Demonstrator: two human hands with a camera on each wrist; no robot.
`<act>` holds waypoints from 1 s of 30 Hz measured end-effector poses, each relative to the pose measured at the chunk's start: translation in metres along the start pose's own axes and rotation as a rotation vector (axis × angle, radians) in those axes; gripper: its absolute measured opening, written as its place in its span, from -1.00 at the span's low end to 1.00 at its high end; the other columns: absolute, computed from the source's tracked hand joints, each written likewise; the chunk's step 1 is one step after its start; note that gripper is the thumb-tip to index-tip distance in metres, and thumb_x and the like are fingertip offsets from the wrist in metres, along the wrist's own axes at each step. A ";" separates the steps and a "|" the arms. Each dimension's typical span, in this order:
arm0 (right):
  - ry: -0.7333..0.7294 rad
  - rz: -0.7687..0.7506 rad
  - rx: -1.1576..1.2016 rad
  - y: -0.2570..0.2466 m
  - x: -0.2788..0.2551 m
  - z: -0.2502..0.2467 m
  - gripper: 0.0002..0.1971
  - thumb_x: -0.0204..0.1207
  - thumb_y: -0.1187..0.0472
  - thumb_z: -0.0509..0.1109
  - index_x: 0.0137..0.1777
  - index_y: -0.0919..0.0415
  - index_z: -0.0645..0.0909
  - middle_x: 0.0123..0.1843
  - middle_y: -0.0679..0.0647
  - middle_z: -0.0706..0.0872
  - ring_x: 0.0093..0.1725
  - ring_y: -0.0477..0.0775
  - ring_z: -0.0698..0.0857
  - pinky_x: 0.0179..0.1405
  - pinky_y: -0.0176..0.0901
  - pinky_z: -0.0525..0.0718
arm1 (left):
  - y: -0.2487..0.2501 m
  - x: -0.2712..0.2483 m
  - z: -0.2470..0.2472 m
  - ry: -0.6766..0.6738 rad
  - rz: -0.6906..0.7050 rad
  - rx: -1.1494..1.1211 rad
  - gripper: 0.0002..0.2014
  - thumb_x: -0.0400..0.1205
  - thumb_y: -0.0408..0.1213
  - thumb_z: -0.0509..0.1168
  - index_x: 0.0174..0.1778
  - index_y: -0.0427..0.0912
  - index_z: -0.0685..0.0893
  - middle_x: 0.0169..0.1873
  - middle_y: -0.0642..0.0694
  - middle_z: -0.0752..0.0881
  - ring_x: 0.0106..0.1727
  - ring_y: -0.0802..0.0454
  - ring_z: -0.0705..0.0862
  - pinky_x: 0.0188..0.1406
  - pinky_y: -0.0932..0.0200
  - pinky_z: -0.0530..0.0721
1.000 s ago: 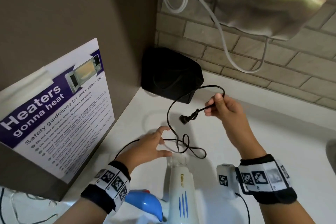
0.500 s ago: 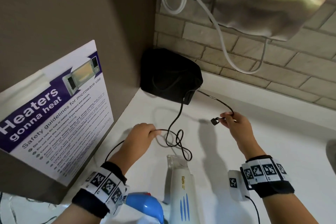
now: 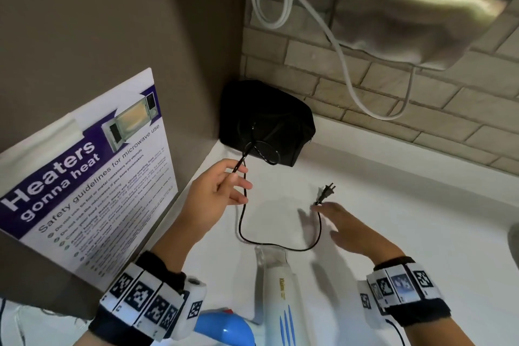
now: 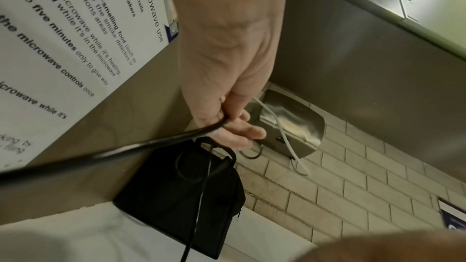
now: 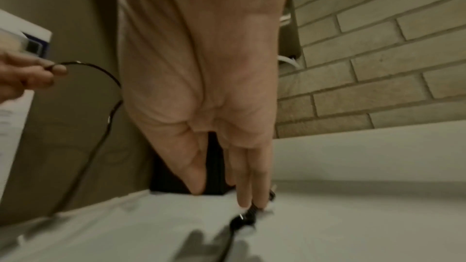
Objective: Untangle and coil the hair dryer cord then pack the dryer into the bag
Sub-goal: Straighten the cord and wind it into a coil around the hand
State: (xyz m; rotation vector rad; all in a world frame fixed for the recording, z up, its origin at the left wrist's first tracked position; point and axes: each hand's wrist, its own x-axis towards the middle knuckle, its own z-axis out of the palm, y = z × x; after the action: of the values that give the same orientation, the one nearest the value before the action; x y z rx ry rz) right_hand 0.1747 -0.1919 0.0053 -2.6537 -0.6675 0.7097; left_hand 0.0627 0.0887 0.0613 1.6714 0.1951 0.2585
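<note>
Against the brown wall at far left leans a white and purple microwave safety poster (image 3: 87, 174). Just right of it the left hand (image 3: 213, 196) is raised above the white counter (image 3: 393, 219), its grip a thumb-and-forefinger pinch on the thin black hair dryer cord (image 3: 244, 213), the other fingers spread loose. Beyond that pinch a small loop of cord hangs in front of the black fabric bag (image 3: 266, 121), which sits in the corner where the wall meets the pale brick backsplash (image 3: 365, 78). From the pinch the cord drops to the counter, curves past the clear nozzle of the white hair dryer with blue vents (image 3: 278, 295), which lies at the near edge, and rises to the black two-pin plug (image 3: 325, 194). The right hand (image 3: 351, 229) is released, fingers straight, fingertips (image 5: 246, 198) touching the cord just behind the plug, closing on nothing.

The run between the hands looks free of knots, so coiling seems the step in hand. To do it well, I would keep the left pinch as the anchor, have the right hand gather the slack toward it in even loops, and let the cord roll between the fingers so no twist builds. The loop by the bag may snag on it; lift it clear first.
</note>
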 end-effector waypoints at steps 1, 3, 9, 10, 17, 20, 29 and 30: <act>0.121 -0.049 0.044 -0.011 -0.001 -0.005 -0.44 0.59 0.44 0.20 0.54 -0.02 0.34 0.48 0.02 0.33 0.49 0.10 0.45 0.32 -0.31 0.41 | 0.001 -0.001 0.000 -0.011 0.007 -0.004 -0.79 0.74 -0.35 0.09 0.00 -0.09 0.63 -0.16 -0.11 0.81 -0.30 -0.05 0.79 -0.19 0.26 0.74; 0.299 -0.102 0.321 -0.040 -0.006 -0.018 -0.57 0.65 0.20 0.29 0.50 -0.01 0.40 0.39 0.01 0.45 0.37 0.07 0.59 0.28 -0.26 0.52 | 0.000 -0.002 0.000 -0.048 0.016 0.000 -0.74 0.74 -0.44 0.05 -0.08 -0.11 0.62 -0.13 -0.09 0.80 -0.26 -0.04 0.79 -0.14 0.22 0.75; 0.179 -0.259 0.693 -0.113 -0.010 -0.029 -0.32 0.49 -0.01 0.47 0.53 -0.25 0.20 0.53 -0.20 0.37 0.52 -0.15 0.40 0.44 -0.24 0.47 | 0.007 -0.008 0.003 -0.233 0.042 0.017 -0.68 0.68 -0.62 -0.03 -0.26 -0.31 0.54 -0.15 -0.14 0.79 -0.18 -0.04 0.74 -0.05 0.24 0.70; 0.189 -0.283 0.721 -0.117 -0.007 -0.026 -0.35 0.50 0.04 0.47 0.48 -0.26 0.21 0.52 -0.22 0.38 0.52 -0.18 0.37 0.37 -0.36 0.49 | 0.008 -0.010 0.003 -0.257 0.045 0.005 -0.67 0.67 -0.64 -0.03 -0.31 -0.31 0.52 -0.19 -0.13 0.79 -0.17 -0.05 0.74 -0.04 0.24 0.69; 0.297 -0.234 0.968 -0.112 0.014 -0.024 -0.81 0.66 0.36 0.23 -0.01 0.24 0.69 -0.16 -0.03 0.74 -0.08 -0.20 0.71 0.06 -0.28 0.56 | 0.002 -0.014 -0.016 -0.135 0.000 0.018 -0.76 0.65 -0.13 0.09 -0.17 -0.01 0.66 -0.45 0.07 0.52 -0.38 0.18 0.39 -0.32 0.41 0.37; 0.406 -0.165 0.905 -0.093 0.017 -0.026 -0.73 0.63 0.39 0.24 -0.18 0.14 0.72 -0.15 0.02 0.78 -0.04 0.02 0.72 0.06 0.02 0.73 | 0.004 -0.014 -0.020 -0.052 -0.002 -0.037 -0.69 0.70 -0.04 0.15 -0.14 -0.06 0.75 -0.53 0.15 0.43 -0.42 0.17 0.31 -0.33 0.43 0.32; 0.434 0.110 0.828 -0.035 0.026 -0.009 -0.79 0.59 0.34 0.33 -0.20 0.28 0.78 -0.18 0.11 0.82 -0.46 -0.36 0.64 -0.45 -0.51 0.47 | 0.001 -0.005 -0.032 0.101 0.026 -0.304 -0.63 0.67 -0.14 0.12 -0.38 -0.05 0.73 -0.52 0.05 0.53 -0.43 0.14 0.40 -0.23 0.25 0.38; 0.436 0.131 0.803 -0.033 0.027 -0.006 -0.79 0.58 0.35 0.33 -0.20 0.31 0.78 -0.16 0.17 0.82 -0.51 -0.34 0.62 -0.53 -0.54 0.45 | 0.002 -0.004 -0.030 0.105 0.035 -0.322 -0.59 0.70 -0.19 0.09 -0.39 -0.04 0.73 -0.48 0.03 0.54 -0.42 0.13 0.40 -0.23 0.28 0.41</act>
State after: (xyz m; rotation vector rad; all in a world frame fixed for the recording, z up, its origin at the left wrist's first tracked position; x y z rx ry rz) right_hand 0.1871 -0.1510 0.0135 -1.9938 -0.0504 0.3035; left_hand 0.0503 0.1161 0.0658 1.3443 0.1928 0.3839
